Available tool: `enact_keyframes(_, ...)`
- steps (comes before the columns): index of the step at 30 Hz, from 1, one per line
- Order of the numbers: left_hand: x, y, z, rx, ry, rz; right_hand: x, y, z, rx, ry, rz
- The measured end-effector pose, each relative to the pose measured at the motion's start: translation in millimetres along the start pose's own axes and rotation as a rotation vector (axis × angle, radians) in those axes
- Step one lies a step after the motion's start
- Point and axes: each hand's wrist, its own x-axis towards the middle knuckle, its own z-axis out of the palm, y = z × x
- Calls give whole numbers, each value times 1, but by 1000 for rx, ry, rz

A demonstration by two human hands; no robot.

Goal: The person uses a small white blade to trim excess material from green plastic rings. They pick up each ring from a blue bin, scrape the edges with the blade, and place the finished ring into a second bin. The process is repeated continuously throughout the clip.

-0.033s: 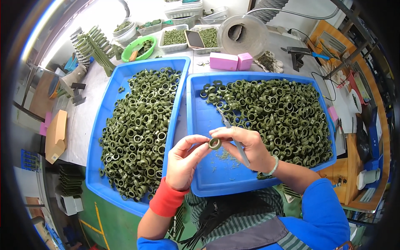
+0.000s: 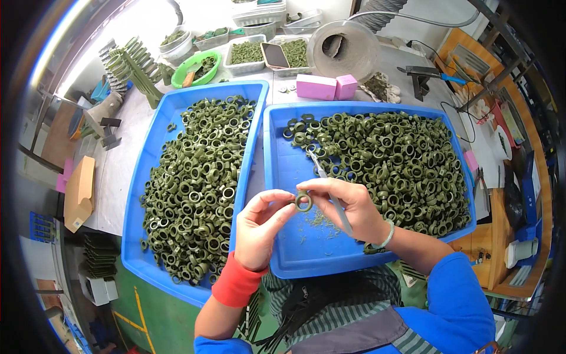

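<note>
Over the left part of the right-hand blue tray (image 2: 298,259), both of my hands meet at a small green ring (image 2: 303,202). My left hand (image 2: 259,227), with a red wristband, pinches the ring's left side between thumb and fingertips. The fingertips of my right hand (image 2: 351,209) touch the ring from the other side. Lying across that same hand is a slim grey knife-like tool (image 2: 339,209), its narrow tip pointing away from me, clear of the ring. Many similar green rings (image 2: 395,159) are heaped in the tray, and thin green shavings (image 2: 318,218) lie beneath my hands.
To the left, another blue tray (image 2: 132,236) is piled with green rings. Behind stand a green bowl (image 2: 215,62), clear tubs of small green parts (image 2: 244,53), a phone (image 2: 275,55), pink blocks (image 2: 316,87) and a round clear container (image 2: 359,50). A bench vise-like tool (image 2: 420,82) stands back right.
The ring has turned between my fingertips so that its round opening faces me more fully. The tool has shifted very slightly with my right hand.
</note>
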Motion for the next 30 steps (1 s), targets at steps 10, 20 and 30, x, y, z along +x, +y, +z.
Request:
enact_keyframes(10,-1,1,4,265,-22,166,-3,-5,-5,100,-82,190)
enact_keyframes(20,0,-3,1,317,-39,173,-1,-8,-6,-169,-90,-50)
enact_keyframes(30,5,11,-6,-282,28,-161,28,43,-46,-790,-97,42)
